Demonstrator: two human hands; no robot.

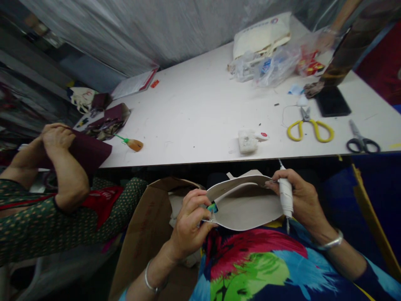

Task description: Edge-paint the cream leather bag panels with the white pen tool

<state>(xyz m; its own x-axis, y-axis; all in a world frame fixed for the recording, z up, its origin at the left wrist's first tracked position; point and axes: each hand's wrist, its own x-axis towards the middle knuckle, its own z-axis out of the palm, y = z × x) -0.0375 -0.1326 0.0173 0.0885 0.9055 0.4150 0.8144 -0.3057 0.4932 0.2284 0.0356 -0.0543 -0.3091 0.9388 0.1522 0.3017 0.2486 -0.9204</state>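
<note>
Below the table's front edge I hold a curved, folded piece of off-white material [247, 207] over my lap. My left hand [191, 221] is closed in a pinch on its left end, beside a small teal tag. My right hand [300, 200] is closed on the right end and also grips a slim white pen-like tool [285, 196], its thin tip pointing up towards the table.
On the white table [194, 113] lie yellow-handled scissors [310, 127], black-handled scissors [361, 142], a black phone [332, 101], a small white object [249, 140], plastic bags [272, 62] and a brush [131, 143]. A co-worker's hands [56, 138] at left press on maroon material [89, 152]. A cardboard box [147, 225] stands by my left knee.
</note>
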